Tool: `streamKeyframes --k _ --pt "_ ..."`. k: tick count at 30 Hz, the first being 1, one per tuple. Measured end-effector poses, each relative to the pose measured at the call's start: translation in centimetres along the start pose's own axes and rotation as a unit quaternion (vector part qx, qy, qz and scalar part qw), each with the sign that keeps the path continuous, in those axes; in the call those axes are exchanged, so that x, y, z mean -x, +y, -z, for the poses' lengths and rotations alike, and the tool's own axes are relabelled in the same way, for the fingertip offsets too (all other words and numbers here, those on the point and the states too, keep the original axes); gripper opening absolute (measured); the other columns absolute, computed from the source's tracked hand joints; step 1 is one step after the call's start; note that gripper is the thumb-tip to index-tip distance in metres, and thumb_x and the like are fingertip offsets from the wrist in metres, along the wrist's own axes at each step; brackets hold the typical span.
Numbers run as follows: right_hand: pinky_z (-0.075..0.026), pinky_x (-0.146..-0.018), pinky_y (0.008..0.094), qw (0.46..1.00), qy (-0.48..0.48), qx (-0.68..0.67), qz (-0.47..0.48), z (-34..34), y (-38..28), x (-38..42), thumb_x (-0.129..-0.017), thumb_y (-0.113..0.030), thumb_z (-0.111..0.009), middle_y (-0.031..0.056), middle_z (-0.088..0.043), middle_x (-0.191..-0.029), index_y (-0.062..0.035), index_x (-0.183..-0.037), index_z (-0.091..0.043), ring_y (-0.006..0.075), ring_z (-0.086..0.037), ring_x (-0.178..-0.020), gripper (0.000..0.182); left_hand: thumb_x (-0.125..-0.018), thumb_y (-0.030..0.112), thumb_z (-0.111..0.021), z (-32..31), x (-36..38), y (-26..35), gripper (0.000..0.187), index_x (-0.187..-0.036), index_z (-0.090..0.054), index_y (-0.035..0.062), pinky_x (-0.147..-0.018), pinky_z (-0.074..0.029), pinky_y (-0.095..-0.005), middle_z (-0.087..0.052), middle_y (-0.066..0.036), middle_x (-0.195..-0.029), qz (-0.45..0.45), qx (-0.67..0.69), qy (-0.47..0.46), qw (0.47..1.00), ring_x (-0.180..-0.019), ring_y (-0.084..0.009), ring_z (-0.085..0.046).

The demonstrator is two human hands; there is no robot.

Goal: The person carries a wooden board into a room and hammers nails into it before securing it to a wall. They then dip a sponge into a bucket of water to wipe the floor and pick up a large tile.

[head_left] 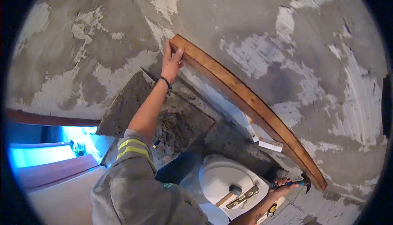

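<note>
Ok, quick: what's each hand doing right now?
Left hand: gripping the top end of the wooden board against the wall.
Right hand: closed on the hammer near the board's lower end.

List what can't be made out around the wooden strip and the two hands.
- Head view: the hammer handle is mostly hidden inside the right hand.
- Whether nails hold the wooden strip is too small to tell.
- The left hand hides its palm against the strip.
- Tools on the white lid are blurred.

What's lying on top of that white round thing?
On the white round thing lie a mallet and a small level. Whatever is underneath it is hidden. The right hand nearby grips a hammer.
</note>
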State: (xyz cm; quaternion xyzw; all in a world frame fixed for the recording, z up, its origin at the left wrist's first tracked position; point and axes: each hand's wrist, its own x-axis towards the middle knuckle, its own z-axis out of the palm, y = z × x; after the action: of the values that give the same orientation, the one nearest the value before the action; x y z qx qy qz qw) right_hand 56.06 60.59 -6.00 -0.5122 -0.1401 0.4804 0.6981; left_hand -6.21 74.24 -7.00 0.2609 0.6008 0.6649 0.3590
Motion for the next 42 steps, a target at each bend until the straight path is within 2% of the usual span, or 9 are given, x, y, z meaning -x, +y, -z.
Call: streamKeyframes --k 8,13,18,23,26,28,29,35,42 --pt "-0.033 -0.038 0.0271 0.985 0.109 0.135 0.026 -1.7 -0.2 0.3 -0.09 -0.063 -0.047 -0.0024 -0.039 -0.053 -0.0149 -0.072 -0.043 0.0105 -0.035 -0.04 0.051 -0.088 0.036 -0.064 0.4 0.8 1.3 0.084 -0.149 -0.011 0.0176 -0.079 -0.054 -0.0384 -0.033 -0.011 -0.142 -0.002 0.032 -0.04 0.999 -0.12 -0.0265 -0.045" --pt "-0.035 -0.04 0.0255 0.98 0.035 0.189 -0.048 2.1 -1.3 6.0 -0.094 -0.045 -0.053 -0.0019 -0.039 -0.051 -0.015 -0.069 -0.044 0.0102 -0.037 -0.039 0.04 -0.084 0.038 -0.068 1.1 -0.1 1.2 0.078 -0.141 -0.022 0.0097 -0.066 -0.058 -0.0373 -0.043 -0.013 -0.133 -0.01 -0.037 -0.049 0.998 -0.11 -0.0282 -0.053" --pt "-0.031 -0.035 0.0241 0.926 0.052 0.364 -0.091 11.8 3.7 21.6 -0.094 -0.03 -0.055 -0.0019 -0.037 -0.044 -0.0161 -0.06 -0.042 0.009 -0.037 -0.035 0.04 -0.085 0.043 -0.067 0.7 2.4 6.1 0.061 -0.123 -0.044 -0.0001 -0.066 -0.047 -0.0311 -0.055 -0.009 -0.094 0.058 -0.132 -0.095 0.985 -0.082 -0.0168 -0.055" --pt "-0.032 -0.032 0.0247 0.902 0.181 0.323 -0.22 17.4 8.2 42.4 -0.091 -0.024 -0.059 -0.0026 -0.04 -0.046 -0.0127 -0.072 -0.045 0.0073 -0.037 -0.034 0.026 -0.086 0.035 -0.067 1.0 0.4 4.2 0.07 -0.139 -0.033 0.0047 -0.078 -0.059 -0.0427 -0.044 -0.021 -0.135 0.015 -0.162 -0.061 0.985 -0.111 -0.0347 -0.056" --pt "-0.032 -0.032 0.028 0.854 0.226 0.307 -0.355 24.1 11.7 53.3 -0.089 -0.028 -0.057 0.0004 -0.039 -0.041 -0.0133 -0.058 -0.045 0.0133 -0.039 -0.033 0.036 -0.086 0.035 -0.066 0.6 1.6 5.4 0.071 -0.141 -0.031 0.0076 -0.082 -0.058 -0.0428 -0.044 -0.019 -0.135 0.092 -0.046 -0.09 0.991 -0.108 -0.0351 -0.056" --pt "-0.034 -0.032 0.0307 0.801 0.235 0.305 -0.458 27.0 13.5 58.4 -0.089 -0.025 -0.053 0.0027 -0.044 -0.046 -0.0082 -0.074 -0.054 0.0162 -0.04 -0.033 0.023 -0.086 0.035 -0.066 -0.7 3.4 7.1 0.07 -0.141 -0.031 0.0084 -0.082 -0.059 -0.0417 -0.044 -0.019 -0.135 0.089 -0.076 -0.076 0.99 -0.108 -0.0348 -0.056" --pt "-0.037 -0.033 0.0325 0.824 0.286 0.155 -0.464 33.3 16.5 62.2 -0.09 -0.027 -0.052 0.0033 -0.046 -0.048 -0.0079 -0.079 -0.054 0.018 -0.04 -0.034 0.022 -0.086 0.034 -0.066 -0.8 4.4 7.8 0.07 -0.141 -0.031 0.0091 -0.081 -0.059 -0.0407 -0.045 -0.019 -0.135 0.093 -0.11 -0.041 0.989 -0.108 -0.0346 -0.056" --pt "-0.043 -0.037 0.0369 0.752 0.178 0.332 -0.541 29.3 18.7 71.9 -0.089 -0.026 -0.055 0.0049 -0.047 -0.055 -0.0081 -0.083 -0.056 0.0205 -0.047 -0.041 0.019 -0.088 0.037 -0.064 0.2 1.8 5.9 0.066 -0.139 -0.032 0.0092 -0.076 -0.06 -0.0406 -0.046 -0.02 -0.134 0.116 -0.087 -0.077 0.986 -0.106 -0.033 -0.058" --pt "-0.045 -0.041 0.0405 0.672 -0.059 0.414 -0.612 40.1 29.8 75.4 -0.087 -0.024 -0.056 0.0085 -0.053 -0.061 -0.0062 -0.079 -0.056 0.0238 -0.053 -0.047 0.019 -0.086 0.037 -0.066 0.3 1.0 4.9 0.057 -0.131 -0.042 0.0084 -0.067 -0.061 -0.0394 -0.055 -0.019 -0.122 0.077 -0.091 -0.085 0.989 -0.094 -0.0326 -0.063"
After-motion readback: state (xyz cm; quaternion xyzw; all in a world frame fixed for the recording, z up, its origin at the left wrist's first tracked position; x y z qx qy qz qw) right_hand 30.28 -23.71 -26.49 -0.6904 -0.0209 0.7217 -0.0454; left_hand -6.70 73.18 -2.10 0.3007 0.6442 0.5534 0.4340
